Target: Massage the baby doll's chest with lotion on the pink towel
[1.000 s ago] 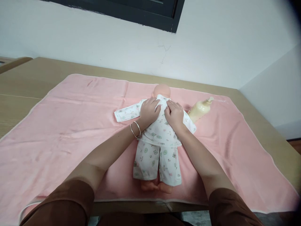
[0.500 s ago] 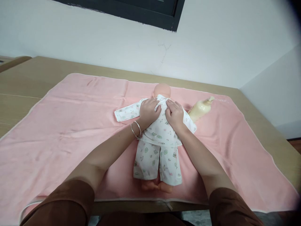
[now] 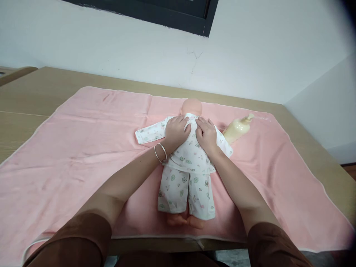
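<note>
A baby doll (image 3: 186, 157) in a white patterned top and trousers lies face down, its bald head away from me and its bare feet toward me. My left hand (image 3: 177, 131) rests flat on the left side of its upper back, fingers pointing to the head. My right hand (image 3: 206, 134) lies likewise on the right side, fingers a little spread. Neither hand grips anything. The doll's left sleeve stretches out sideways, while its right sleeve is partly covered by my hand and wrist.
Under the doll a pink blanket (image 3: 105, 159) with a white edge covers much of the wooden table (image 3: 66, 78). A cream pump bottle (image 3: 237, 128) lies on its side by the right sleeve. Behind the table stands a white wall (image 3: 155, 55) with a dark frame (image 3: 167, 18).
Both hands stay on the doll's upper back with barely any shift. The fabric near the collar sits very slightly lower. Doll and bottle keep their places.
</note>
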A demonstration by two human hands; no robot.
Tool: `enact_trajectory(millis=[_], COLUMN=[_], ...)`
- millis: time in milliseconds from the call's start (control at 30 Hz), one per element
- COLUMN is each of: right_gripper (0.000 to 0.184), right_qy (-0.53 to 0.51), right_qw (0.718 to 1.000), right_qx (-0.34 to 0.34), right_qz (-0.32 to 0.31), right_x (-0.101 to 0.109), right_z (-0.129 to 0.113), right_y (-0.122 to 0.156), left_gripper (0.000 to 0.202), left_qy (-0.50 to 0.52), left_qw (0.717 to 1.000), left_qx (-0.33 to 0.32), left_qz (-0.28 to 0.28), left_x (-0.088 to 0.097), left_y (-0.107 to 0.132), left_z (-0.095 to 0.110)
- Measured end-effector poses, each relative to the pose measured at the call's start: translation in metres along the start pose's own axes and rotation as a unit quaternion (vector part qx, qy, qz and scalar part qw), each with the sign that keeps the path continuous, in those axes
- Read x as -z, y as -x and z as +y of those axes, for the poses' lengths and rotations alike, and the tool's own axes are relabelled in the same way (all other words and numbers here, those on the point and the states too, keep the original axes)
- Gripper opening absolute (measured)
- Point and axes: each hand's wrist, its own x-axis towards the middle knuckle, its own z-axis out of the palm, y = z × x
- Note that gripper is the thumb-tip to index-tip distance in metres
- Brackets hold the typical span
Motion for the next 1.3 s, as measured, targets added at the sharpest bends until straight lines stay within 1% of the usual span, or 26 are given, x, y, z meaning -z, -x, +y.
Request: enact_trajectory(millis=[100, 167, 233, 300, 367, 433, 533, 633, 733, 833, 967, 1033, 1133, 1300], right_gripper=[0.047, 0.051, 0.055, 0.057, 0.056, 0.054, 0.048, 0.044, 0.043, 0.047, 0.055, 0.056, 0.050, 0.039], right_qy=[-0.007, -0.004, 0.002, 0.004, -0.002, -0.010, -0.013, -0.006, -0.010, -0.011, -0.008, -0.011, -0.014, -0.029], right_qw=[1.000, 0.999, 0.997, 0.996, 0.996, 0.998, 1.000, 0.999, 0.998, 0.998, 0.998, 0.998, 0.999, 0.996], right_qx=[-0.018, -0.043, -0.061, -0.062, -0.050, -0.034, -0.019, -0.025, -0.036, -0.047, -0.057, -0.056, -0.051, -0.034], right_qz=[0.001, -0.018, -0.045, -0.065, -0.068, -0.052, -0.003, 0.043, 0.059, 0.029, -0.032, -0.041, -0.012, 0.078], right_x=[0.000, 0.000, 0.000, 0.000, 0.000, -0.001, -0.003, -0.004, -0.003, -0.003, -0.003, -0.003, -0.003, -0.005], right_z=[-0.001, -0.001, -0.001, 0.000, 0.002, 0.004, 0.003, 0.001, 0.000, 0.001, 0.005, 0.006, 0.004, 0.001], right_y=[-0.001, -0.003, -0.006, -0.008, -0.008, -0.007, -0.003, 0.001, 0.002, -0.001, -0.006, -0.007, -0.005, 0.003], left_gripper=[0.037, 0.038, 0.043, 0.047, 0.048, 0.047, 0.042, 0.035, 0.034, 0.038, 0.045, 0.044, 0.039, 0.030], left_qy=[-0.005, -0.004, -0.001, 0.002, 0.001, -0.006, -0.008, 0.001, 0.008, 0.016, 0.021, 0.019, 0.019, 0.015], left_qw=[1.000, 0.999, 0.998, 0.997, 0.998, 0.998, 0.999, 1.000, 1.000, 0.999, 0.999, 0.999, 0.999, 0.998], left_qx=[0.020, 0.047, 0.067, 0.065, 0.039, 0.006, -0.018, -0.001, 0.019, 0.033, 0.036, 0.031, 0.025, -0.014], left_qz=[0.014, 0.013, -0.005, -0.031, -0.052, -0.058, -0.032, 0.005, 0.022, 0.012, -0.033, -0.039, -0.014, 0.067], left_x=[-0.001, -0.003, -0.005, -0.005, -0.004, -0.001, 0.002, 0.002, -0.001, -0.003, -0.004, -0.003, -0.003, -0.006], left_y=[0.003, 0.002, 0.000, -0.002, -0.005, -0.005, -0.002, 0.003, 0.006, 0.002, -0.004, -0.006, -0.004, 0.005], left_z=[0.002, 0.002, 0.000, -0.002, -0.002, -0.001, 0.000, 0.001, 0.000, -0.002, -0.004, -0.004, -0.003, -0.004])
